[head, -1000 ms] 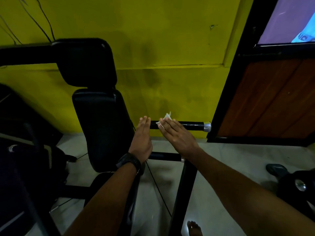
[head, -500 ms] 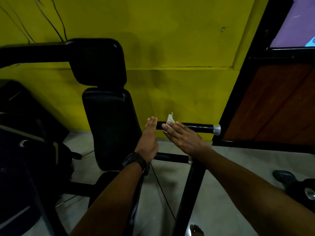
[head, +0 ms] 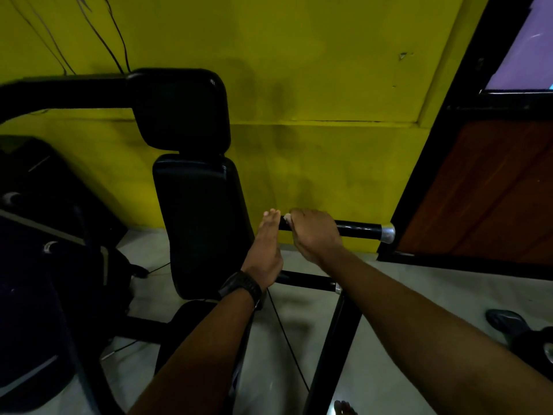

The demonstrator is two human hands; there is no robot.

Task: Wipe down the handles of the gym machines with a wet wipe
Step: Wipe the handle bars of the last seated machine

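Note:
A black horizontal handle (head: 359, 228) with a silver end cap sticks out to the right of the gym machine's seat. My right hand (head: 314, 235) curls over this handle near its inner end, gripping a white wet wipe (head: 287, 217) against the bar; only a small corner of the wipe shows. My left hand (head: 267, 250) is held edge-on with straight fingers just left of the right hand, fingertips at the bar. A black watch sits on the left wrist. A second, lower black handle (head: 308, 280) runs below the hands.
The black padded backrest (head: 200, 223) and headrest (head: 182, 109) stand left of the hands against a yellow wall. A black upright post (head: 332, 348) rises below the handles. A brown door in a black frame (head: 484, 190) is at right. Dark equipment fills the left.
My right hand went from flat fingers over the wipe to curled round the handle, covering most of the wipe. The left hand stayed straight beside it. The view shifted slightly.

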